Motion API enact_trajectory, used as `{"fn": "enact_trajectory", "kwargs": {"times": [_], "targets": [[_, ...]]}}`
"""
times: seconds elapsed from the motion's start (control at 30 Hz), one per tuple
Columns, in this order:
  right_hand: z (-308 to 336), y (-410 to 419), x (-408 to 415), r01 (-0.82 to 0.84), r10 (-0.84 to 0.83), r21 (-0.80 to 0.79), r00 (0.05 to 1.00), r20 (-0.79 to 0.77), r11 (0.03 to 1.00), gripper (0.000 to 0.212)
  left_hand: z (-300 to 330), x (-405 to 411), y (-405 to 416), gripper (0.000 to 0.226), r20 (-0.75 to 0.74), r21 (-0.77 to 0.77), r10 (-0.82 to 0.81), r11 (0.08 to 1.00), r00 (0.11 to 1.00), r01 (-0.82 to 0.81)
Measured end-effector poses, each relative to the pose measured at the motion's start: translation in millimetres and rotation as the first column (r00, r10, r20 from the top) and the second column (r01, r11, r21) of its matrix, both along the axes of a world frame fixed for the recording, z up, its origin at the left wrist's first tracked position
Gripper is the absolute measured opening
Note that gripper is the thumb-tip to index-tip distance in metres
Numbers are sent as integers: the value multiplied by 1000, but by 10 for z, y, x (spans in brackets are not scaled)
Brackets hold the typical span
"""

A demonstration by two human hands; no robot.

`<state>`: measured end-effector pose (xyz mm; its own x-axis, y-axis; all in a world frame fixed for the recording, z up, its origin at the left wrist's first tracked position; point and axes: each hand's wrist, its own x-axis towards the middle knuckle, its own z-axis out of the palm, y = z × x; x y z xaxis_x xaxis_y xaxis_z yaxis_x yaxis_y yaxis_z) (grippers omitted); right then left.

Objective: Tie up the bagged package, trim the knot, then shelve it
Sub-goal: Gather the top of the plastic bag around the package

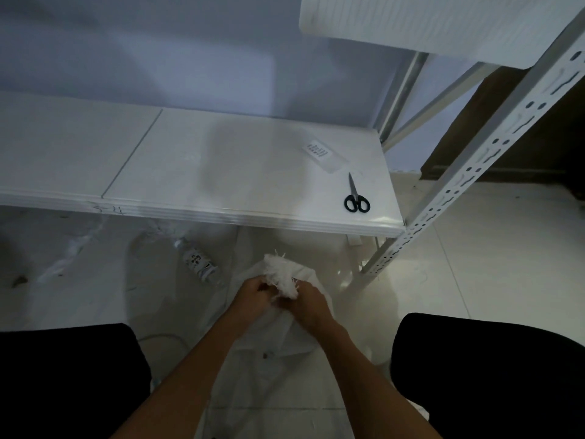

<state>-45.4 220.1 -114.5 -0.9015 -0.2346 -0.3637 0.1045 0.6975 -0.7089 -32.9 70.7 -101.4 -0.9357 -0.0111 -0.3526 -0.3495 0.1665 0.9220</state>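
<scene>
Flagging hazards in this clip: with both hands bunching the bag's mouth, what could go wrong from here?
The frayed bag mouth may slip from the left hand or right hand, leaving a loose knot. The scissors lie near the shelf's front edge and might get knocked off. The bottle lying on the floor could trip the person.

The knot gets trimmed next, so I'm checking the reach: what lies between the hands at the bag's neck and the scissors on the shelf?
In the head view, only bare shelf board and its front edge separate the hands gripping the bag from the scissors.

Dim room, pale wall [190,52], glossy tiled floor [493,255], white metal shelving [474,172]
</scene>
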Motion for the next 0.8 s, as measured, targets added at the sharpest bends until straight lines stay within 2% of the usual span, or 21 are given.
{"fn": "enact_trajectory", "kwargs": {"times": [0.07,0.1,0.17,0.23,0.3,0.33,0.4,0.5,0.6,0.63,0.7,0.73,0.8], "targets": [[-5,39,-6,71,-71,-44,997,-4,996,55,-12,-86,-72,11,-69,-169,-211,966,975,197],[25,50,-23,85,-85,-39,996,-4,996,54,-9,-136,-97,18,-82,-246,-288,934,954,261],[92,74,-66,122,-124,-40,992,-24,992,48,-52,-186,-187,47,-141,-276,-281,932,949,235],[115,97,-100,170,-175,-98,983,-51,981,48,-89,-164,-251,86,-194,-374,-253,912,948,167],[118,75,-80,161,-166,-128,985,-35,979,42,-238,-76,-222,124,-113,-538,-359,806,926,247],[114,52,-58,147,-152,-135,988,-25,980,44,-281,-10,-144,130,-54,-592,-395,752,917,289],[87,-8,-12,159,-161,-128,987,-9,979,54,-400,83,27,119,-34,-609,-406,733,913,303],[-6,-90,20,172,-171,-134,985,15,976,53,-444,94,141,71,-157,-524,-274,838,949,155],[-25,-153,27,240,-227,-262,971,78,935,39,-418,66,123,29,-171,-253,-25,967,985,-19],[5,-162,6,258,-236,-313,966,106,914,38,-396,66,118,23,-149,-151,65,985,987,-87],[123,-154,-82,268,-215,-400,961,173,876,31,-385,66,64,19,-155,-78,172,980,973,-186],[195,-130,-154,261,-214,-406,964,160,876,29,-398,75,30,15,-153,-73,185,978,971,-198],[363,-77,-338,254,-254,-371,966,48,893,39,-462,94,-38,11,-140,-20,193,980,971,-198]]}}
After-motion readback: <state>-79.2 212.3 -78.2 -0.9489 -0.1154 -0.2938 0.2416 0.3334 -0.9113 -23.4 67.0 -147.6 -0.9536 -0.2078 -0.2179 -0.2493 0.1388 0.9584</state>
